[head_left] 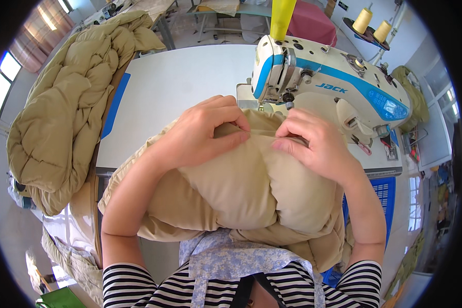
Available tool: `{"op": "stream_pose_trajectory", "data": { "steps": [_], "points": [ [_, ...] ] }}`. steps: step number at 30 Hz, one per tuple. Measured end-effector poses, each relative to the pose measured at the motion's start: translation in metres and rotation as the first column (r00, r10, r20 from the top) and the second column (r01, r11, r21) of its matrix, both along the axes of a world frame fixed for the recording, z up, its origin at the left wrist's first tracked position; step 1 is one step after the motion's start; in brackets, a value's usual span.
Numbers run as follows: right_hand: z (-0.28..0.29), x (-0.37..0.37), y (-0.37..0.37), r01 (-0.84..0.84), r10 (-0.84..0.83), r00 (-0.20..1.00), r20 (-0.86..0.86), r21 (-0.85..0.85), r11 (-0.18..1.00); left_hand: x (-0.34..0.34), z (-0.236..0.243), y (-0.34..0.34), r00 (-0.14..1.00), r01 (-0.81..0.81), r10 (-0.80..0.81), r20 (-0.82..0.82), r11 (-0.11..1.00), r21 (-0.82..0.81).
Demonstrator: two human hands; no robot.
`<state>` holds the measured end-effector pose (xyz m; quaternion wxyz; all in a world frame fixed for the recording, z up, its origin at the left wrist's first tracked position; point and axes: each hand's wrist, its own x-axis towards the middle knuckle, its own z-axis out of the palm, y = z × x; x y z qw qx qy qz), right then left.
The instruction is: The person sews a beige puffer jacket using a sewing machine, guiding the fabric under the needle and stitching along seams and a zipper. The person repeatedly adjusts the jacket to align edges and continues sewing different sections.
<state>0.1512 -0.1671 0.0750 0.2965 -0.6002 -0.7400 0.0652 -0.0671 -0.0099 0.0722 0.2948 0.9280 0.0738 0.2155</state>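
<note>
A tan padded cloth (pixel 231 185) lay over the front edge of a white table (pixel 174 77), bulging in thick, soft folds toward the person. Its far edge was just in front of the needle end of a white and blue sewing machine (pixel 333 77). The left hand (pixel 210 128) held that edge pinched between thumb and bent fingers, palm turned inward. The right hand (pixel 313 141) gripped the same edge a little to the right, thumb near side, fingers curled over the far side. The two hands were near each other but apart, with a short stretch of the edge between them.

Below the cloth showed a pale flowered apron (pixel 231 259) over a black and white striped shirt (pixel 128 285). A blue basket (pixel 385 195) stood under the table's right side, partly hidden by the right arm. To the left, a large heap of tan padding (pixel 66 102) was piled beside the table. A tall yellow holder (pixel 282 20) rose from the machine's head. Farther back on the right, two cones of yellow thread (pixel 363 21) stood on a stand, and a pink cloth (pixel 313 23) covered a table behind the machine.
</note>
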Motion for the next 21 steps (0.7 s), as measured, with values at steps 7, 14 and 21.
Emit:
{"op": "stream_pose_trajectory", "data": {
  "steps": [7, 14, 21],
  "points": [
    [-0.075, 0.039, 0.032, 0.081, -0.146, 0.988, -0.041, -0.674, 0.735, 0.046, -0.063, 0.032, 0.998, -0.036, 0.025, 0.052, 0.977, 0.212],
    [-0.095, 0.057, 0.034, 0.046, -0.373, 0.901, -0.223, -0.805, 0.592, 0.083, -0.103, 0.051, 0.901, -0.029, -0.021, -0.433, 0.994, -0.11],
    [-0.11, 0.053, 0.051, 0.398, -0.382, 0.913, 0.141, -0.506, 0.765, 0.102, -0.113, 0.065, 0.861, -0.086, 0.029, -0.508, 0.992, -0.089]
  ]
}}
